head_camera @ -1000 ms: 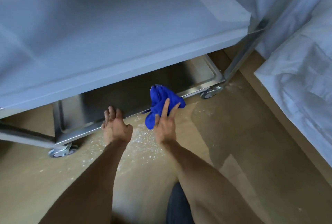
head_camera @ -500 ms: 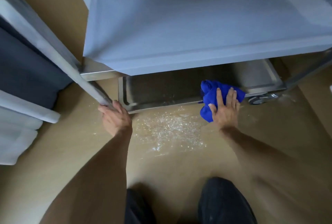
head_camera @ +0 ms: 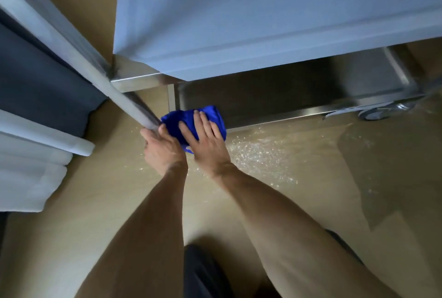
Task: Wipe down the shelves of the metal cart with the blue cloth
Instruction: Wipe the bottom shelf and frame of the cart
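One blue cloth (head_camera: 191,120) is lying bunched on the near left corner of the bottom shelf (head_camera: 299,96) of the metal cart (head_camera: 263,17), right beside the cart's near left post (head_camera: 100,68). The right hand (head_camera: 205,138) is lying flat on top of the cloth, with its fingers straight and a little apart, and it is pressing the cloth down against the front rim of this shelf. A small piece of the cloth is sticking out under the palm, toward the person.

The left hand (head_camera: 162,148) is touching the cloth's left side, and its fingers are curling around the lower end of the post, so it is gripping the post. The two hands are touching each other at the cloth.

Two shelves of the cart are showing: the bottom one, which is bare shiny steel, and one above it, which is looking pale and matte and is hiding most of the bottom one. One caster wheel (head_camera: 375,112) is showing under the far right end of the bottom shelf.

On the tan floor (head_camera: 311,202), just in front of the bottom shelf and to the right of the cloth, many small white flecks (head_camera: 258,154) are lying scattered. To the left of the post, white folded fabric (head_camera: 31,171) and something dark blue (head_camera: 43,87) are standing. Two dark trouser knees are showing at the lower edge of the view.
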Demonstrator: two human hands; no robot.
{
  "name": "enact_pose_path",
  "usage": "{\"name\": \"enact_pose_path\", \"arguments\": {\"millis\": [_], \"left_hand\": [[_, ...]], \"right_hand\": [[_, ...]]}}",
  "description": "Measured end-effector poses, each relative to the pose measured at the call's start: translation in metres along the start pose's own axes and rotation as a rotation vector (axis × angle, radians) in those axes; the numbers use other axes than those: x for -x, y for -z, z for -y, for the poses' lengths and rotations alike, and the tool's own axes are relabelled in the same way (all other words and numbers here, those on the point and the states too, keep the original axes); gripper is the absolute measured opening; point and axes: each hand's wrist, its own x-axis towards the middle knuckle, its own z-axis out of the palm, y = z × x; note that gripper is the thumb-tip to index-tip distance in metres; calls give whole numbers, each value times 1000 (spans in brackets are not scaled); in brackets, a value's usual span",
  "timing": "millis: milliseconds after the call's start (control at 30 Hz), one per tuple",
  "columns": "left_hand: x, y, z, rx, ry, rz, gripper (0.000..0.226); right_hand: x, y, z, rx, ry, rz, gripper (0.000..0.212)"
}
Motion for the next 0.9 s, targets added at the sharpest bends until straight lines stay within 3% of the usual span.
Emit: {"name": "enact_pose_path", "arguments": {"millis": [100,233,333,433,600,700,900], "left_hand": [[8,5,-10,16,13,11,32],[13,9,-16,18,36,16,27],[10,8,-13,26,16,25,25],[9,9,-11,34,7,36,29],[7,17,-8,14,-22,95,33],[4,20,-7,13,-4,139,31],[9,9,-10,14,49,78,32]], "right_hand": [[16,21,-55,32,-32,88,66],[53,50,-163,179,-163,43,74],[62,56,-196,233,-215,62,83],[56,48,-159,189,-270,22,84],[10,19,-26,94,-90,26,73],[-4,2,33,19,-164,21,63],[7,8,-1,42,-96,40,71]]}}
